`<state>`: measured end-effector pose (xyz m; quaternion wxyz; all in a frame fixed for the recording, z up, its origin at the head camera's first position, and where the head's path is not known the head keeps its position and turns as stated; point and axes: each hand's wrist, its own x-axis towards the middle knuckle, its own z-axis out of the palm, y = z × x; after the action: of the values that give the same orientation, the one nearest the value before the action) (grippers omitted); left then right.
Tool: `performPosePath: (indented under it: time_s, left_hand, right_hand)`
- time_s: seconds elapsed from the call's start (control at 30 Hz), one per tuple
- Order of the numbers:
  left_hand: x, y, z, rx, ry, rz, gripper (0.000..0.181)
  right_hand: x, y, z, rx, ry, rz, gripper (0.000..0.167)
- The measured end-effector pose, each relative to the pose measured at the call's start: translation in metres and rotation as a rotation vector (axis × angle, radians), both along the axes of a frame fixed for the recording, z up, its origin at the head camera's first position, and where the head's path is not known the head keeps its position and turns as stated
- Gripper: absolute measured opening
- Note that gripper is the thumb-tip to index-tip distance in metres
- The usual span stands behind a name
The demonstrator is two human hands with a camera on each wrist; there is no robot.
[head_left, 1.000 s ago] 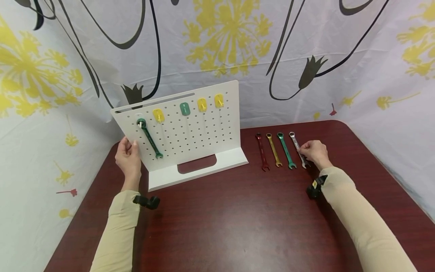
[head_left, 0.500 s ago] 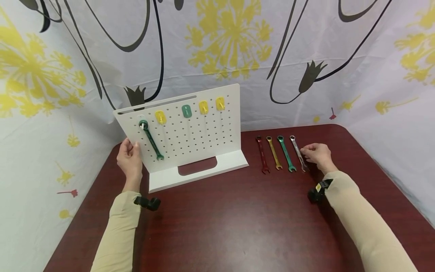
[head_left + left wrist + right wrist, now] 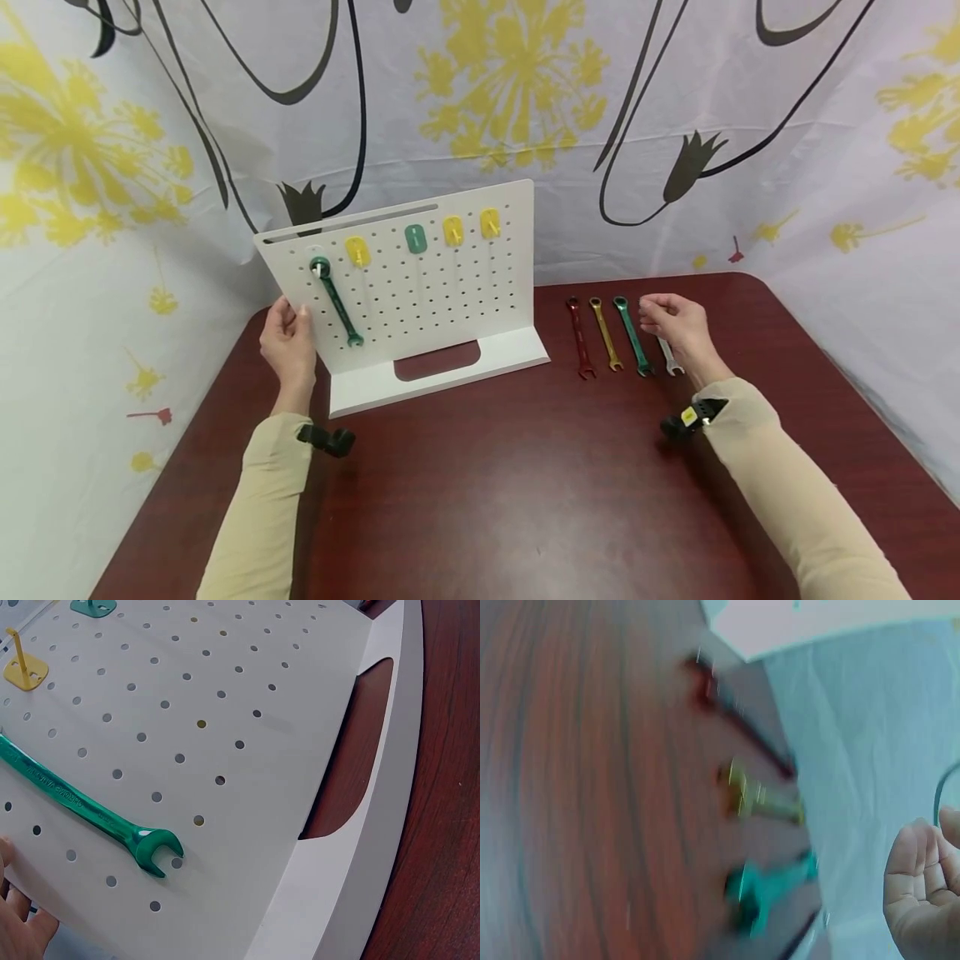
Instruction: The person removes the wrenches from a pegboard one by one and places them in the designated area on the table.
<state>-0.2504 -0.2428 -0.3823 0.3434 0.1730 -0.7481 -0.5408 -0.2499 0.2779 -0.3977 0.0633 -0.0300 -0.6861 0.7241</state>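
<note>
My left hand (image 3: 291, 346) holds the left edge of a white pegboard stand (image 3: 427, 308); in the left wrist view only part of the hand (image 3: 22, 922) shows at that edge. A green combination wrench (image 3: 337, 304) hangs from a hook at the board's left. My right hand (image 3: 678, 329) is over a silver wrench (image 3: 670, 357), covering its upper part; its fingers are bent loosely, and nothing shows between them in the right wrist view. To its left lie a green wrench (image 3: 633, 336), a gold wrench (image 3: 606, 333) and a red wrench (image 3: 580, 337).
Yellow hooks (image 3: 453, 231) and a green hook (image 3: 416, 239) sit along the board's upper part. The dark red table (image 3: 495, 483) extends in front. A patterned white cloth (image 3: 570, 225) hangs behind and at the sides.
My right hand was at the silver wrench's side, touching it; it has since risen and shifted left above it, and the wrench stays on the table. The left hand keeps its hold.
</note>
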Motion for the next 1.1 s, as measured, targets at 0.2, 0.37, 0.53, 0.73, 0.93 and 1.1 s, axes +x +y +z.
performPosePath:
  time_s: [0.2, 0.37, 0.53, 0.73, 0.93, 1.1]
  left_hand:
    - [0.000, -0.001, 0.000, 0.011, 0.015, -0.011, 0.033]
    - [0.000, -0.001, 0.000, 0.016, 0.022, -0.013, 0.033]
    - [0.000, 0.000, 0.000, 0.015, 0.020, -0.017, 0.033]
    - [-0.001, -0.001, -0.002, 0.023, 0.012, -0.017, 0.032]
    - [-0.003, -0.001, -0.003, 0.010, 0.021, -0.015, 0.032]
    - [-0.002, -0.001, -0.002, 0.018, 0.024, -0.013, 0.031]
  right_hand:
    - [-0.002, -0.041, 0.010, -0.007, 0.032, 0.060, 0.032]
    - [-0.005, -0.079, 0.015, -0.033, 0.081, 0.100, 0.022]
    - [-0.008, -0.117, 0.017, -0.087, 0.097, 0.123, 0.005]
    - [-0.007, -0.158, 0.020, -0.065, 0.071, 0.164, 0.015]
    - [-0.006, -0.190, 0.022, -0.090, 0.072, 0.214, 0.014]
    - [-0.004, -0.218, 0.026, -0.101, 0.083, 0.274, 0.016]
